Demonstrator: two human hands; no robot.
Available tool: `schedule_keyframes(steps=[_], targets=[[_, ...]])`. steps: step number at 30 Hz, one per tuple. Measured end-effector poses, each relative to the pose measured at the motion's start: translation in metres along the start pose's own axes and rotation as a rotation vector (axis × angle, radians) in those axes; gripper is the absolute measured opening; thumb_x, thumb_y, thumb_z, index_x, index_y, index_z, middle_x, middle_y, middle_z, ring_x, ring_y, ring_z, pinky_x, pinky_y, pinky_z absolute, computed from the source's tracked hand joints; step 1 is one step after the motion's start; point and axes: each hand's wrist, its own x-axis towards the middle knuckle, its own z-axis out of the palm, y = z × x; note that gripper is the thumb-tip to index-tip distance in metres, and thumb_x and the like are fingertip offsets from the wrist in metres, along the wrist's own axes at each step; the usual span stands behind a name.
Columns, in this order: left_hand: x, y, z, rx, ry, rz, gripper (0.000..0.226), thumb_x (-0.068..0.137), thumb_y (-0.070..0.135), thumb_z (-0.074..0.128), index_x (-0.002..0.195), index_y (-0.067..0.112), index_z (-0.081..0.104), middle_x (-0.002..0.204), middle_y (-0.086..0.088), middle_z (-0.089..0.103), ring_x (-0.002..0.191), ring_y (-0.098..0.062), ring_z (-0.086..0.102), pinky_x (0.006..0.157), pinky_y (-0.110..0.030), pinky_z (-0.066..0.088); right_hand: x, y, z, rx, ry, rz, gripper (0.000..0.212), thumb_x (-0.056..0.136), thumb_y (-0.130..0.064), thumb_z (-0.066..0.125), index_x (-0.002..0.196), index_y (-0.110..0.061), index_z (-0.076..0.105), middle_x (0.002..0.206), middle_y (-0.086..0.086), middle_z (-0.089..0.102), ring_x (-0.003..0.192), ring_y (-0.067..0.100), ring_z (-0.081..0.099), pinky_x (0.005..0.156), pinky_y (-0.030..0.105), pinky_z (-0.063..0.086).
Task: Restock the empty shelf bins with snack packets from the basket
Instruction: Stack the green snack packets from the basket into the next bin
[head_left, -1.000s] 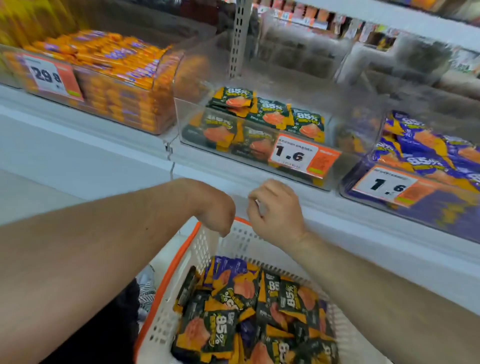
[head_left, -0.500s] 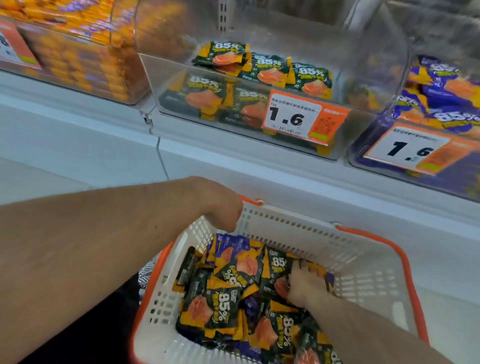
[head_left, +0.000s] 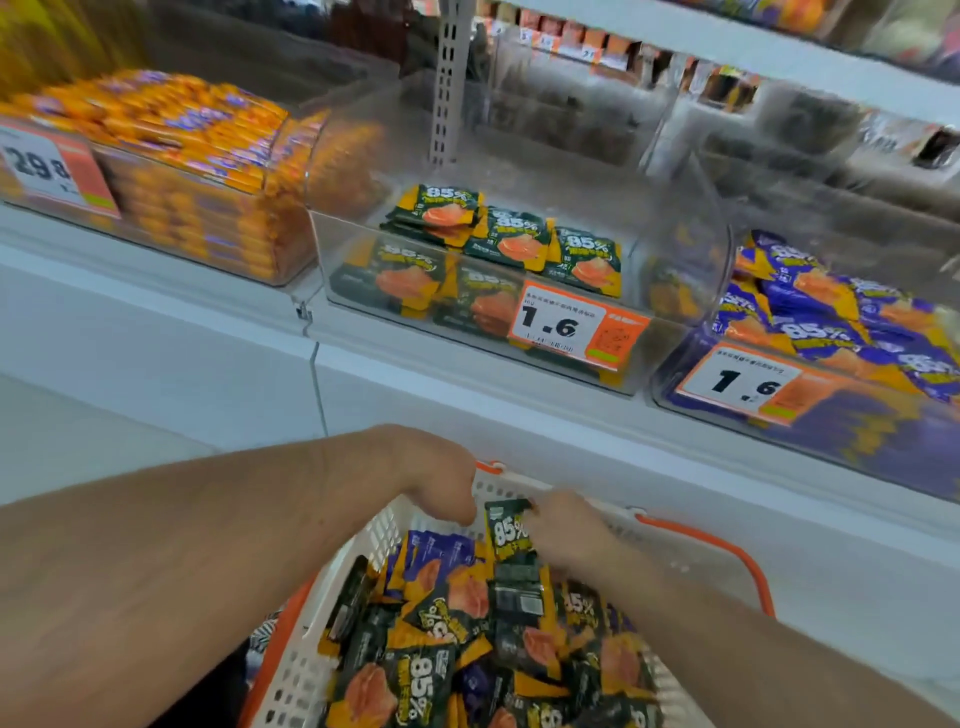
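A white basket with an orange rim (head_left: 702, 541) sits below the shelf, full of green-and-orange "85%" snack packets (head_left: 415, 680) and a few purple ones. My right hand (head_left: 569, 530) pinches a green packet (head_left: 506, 531) lifted above the pile; a second packet (head_left: 517, 595) hangs under it, back side showing. My left hand (head_left: 441, 475) is bent over the basket's far left corner, its fingers curled down out of sight at the rim. The clear middle bin (head_left: 680, 270) holds several green packets (head_left: 511, 239) in a low layer.
A bin of purple packets (head_left: 831, 322) stands to the right, and a bin of orange bars (head_left: 182, 156) to the left. Orange "1.6" price tags (head_left: 566, 322) hang on the bin fronts. The white shelf ledge (head_left: 467, 395) runs between basket and bins. Another shelf sits above.
My right hand dropped from the shelf edge into the basket pile, then rose with green packets pinched in it. The view tilted down and back up. My left hand stayed at the basket corner.
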Motion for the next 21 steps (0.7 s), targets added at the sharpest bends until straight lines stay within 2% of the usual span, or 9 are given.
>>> schedule_keyframes(steps=[3, 5, 7, 10, 12, 15, 17, 19, 21], targets=[[-0.009, 0.002, 0.002, -0.203, 0.008, 0.099, 0.049, 0.095, 0.051, 0.051, 0.128, 0.017, 0.054, 0.12, -0.002, 0.058, 0.109, -0.02, 0.055, 0.093, -0.033, 0.044, -0.013, -0.026, -0.029, 0.37, 0.051, -0.022, 0.017, 0.096, -0.021, 0.048, 0.083, -0.013, 0.057, 0.072, 0.004, 0.056, 0.071, 0.025, 0.06, 0.062, 0.035, 0.049], [-0.015, 0.006, 0.002, -0.452, 0.091, 0.263, 0.02, 0.096, 0.036, 0.056, 0.1, 0.017, 0.061, 0.089, 0.004, 0.059, 0.082, -0.011, 0.055, 0.073, -0.025, 0.043, -0.021, -0.04, -0.044, 0.567, 0.136, -0.033, 0.023, 0.091, -0.024, 0.052, 0.068, -0.018, 0.056, 0.063, 0.001, 0.054, 0.062, 0.022, 0.056, 0.059, 0.033, 0.046], [-0.023, 0.008, 0.001, -0.665, 0.224, 0.287, 0.015, 0.092, 0.026, 0.064, 0.08, 0.019, 0.057, 0.068, 0.007, 0.054, 0.065, -0.006, 0.052, 0.059, -0.018, 0.041, -0.032, -0.054, -0.058, 0.668, 0.206, -0.104, 0.028, 0.088, -0.026, 0.058, 0.062, -0.017, 0.057, 0.061, 0.002, 0.056, 0.063, 0.022, 0.055, 0.061, 0.034, 0.041], [-0.029, -0.002, 0.002, -0.757, 0.444, 0.186, 0.013, 0.083, 0.016, 0.068, 0.086, 0.022, 0.057, 0.08, 0.004, 0.063, 0.073, -0.012, 0.062, 0.055, -0.019, 0.046, -0.051, -0.073, -0.074, 0.792, 0.153, -0.198, 0.03, 0.097, -0.033, 0.054, 0.083, -0.009, 0.065, 0.067, 0.005, 0.063, 0.067, 0.027, 0.064, 0.061, 0.036, 0.051], [-0.031, -0.014, 0.001, -0.81, 0.499, 0.134, 0.015, 0.078, 0.002, 0.061, 0.079, 0.018, 0.058, 0.077, -0.001, 0.061, 0.066, -0.014, 0.059, 0.05, -0.017, 0.041, -0.059, -0.076, -0.077, 0.792, 0.121, -0.232, 0.032, 0.1, -0.032, 0.049, 0.094, -0.005, 0.065, 0.073, 0.004, 0.062, 0.067, 0.021, 0.065, 0.061, 0.032, 0.051], [-0.045, -0.029, -0.007, -0.99, 0.505, 0.092, 0.019, 0.075, -0.007, 0.063, 0.085, 0.01, 0.063, 0.075, -0.005, 0.062, 0.064, -0.015, 0.054, 0.056, -0.02, 0.039, -0.064, -0.072, -0.078, 0.631, 0.245, -0.272, 0.023, 0.096, -0.028, 0.056, 0.077, -0.018, 0.064, 0.064, -0.005, 0.058, 0.058, 0.012, 0.058, 0.06, 0.03, 0.046], [-0.058, -0.037, -0.014, -1.121, 0.506, 0.127, 0.026, 0.077, -0.012, 0.063, 0.092, 0.008, 0.065, 0.081, -0.004, 0.069, 0.072, -0.017, 0.06, 0.064, -0.023, 0.044, -0.067, -0.067, -0.079, 0.555, 0.347, -0.3, 0.026, 0.092, -0.021, 0.061, 0.067, -0.024, 0.056, 0.058, -0.008, 0.051, 0.054, 0.009, 0.048, 0.056, 0.022, 0.041], [-0.069, -0.045, -0.022, -1.247, 0.525, 0.166, 0.034, 0.08, -0.015, 0.059, 0.103, 0.009, 0.067, 0.096, -0.004, 0.075, 0.089, -0.021, 0.066, 0.077, -0.029, 0.049, -0.07, -0.062, -0.078, 0.553, 0.416, -0.356, 0.024, 0.089, -0.015, 0.064, 0.069, -0.023, 0.055, 0.064, -0.005, 0.051, 0.056, 0.007, 0.044, 0.055, 0.018, 0.037], [-0.079, -0.047, -0.029, -1.376, 0.543, 0.212, 0.038, 0.083, -0.016, 0.056, 0.108, 0.01, 0.067, 0.104, -0.007, 0.074, 0.097, -0.025, 0.067, 0.082, -0.034, 0.051, -0.075, -0.062, -0.078, 0.607, 0.43, -0.393, 0.019, 0.088, -0.015, 0.067, 0.078, -0.028, 0.056, 0.079, -0.005, 0.057, 0.065, 0.012, 0.051, 0.062, 0.025, 0.043]])
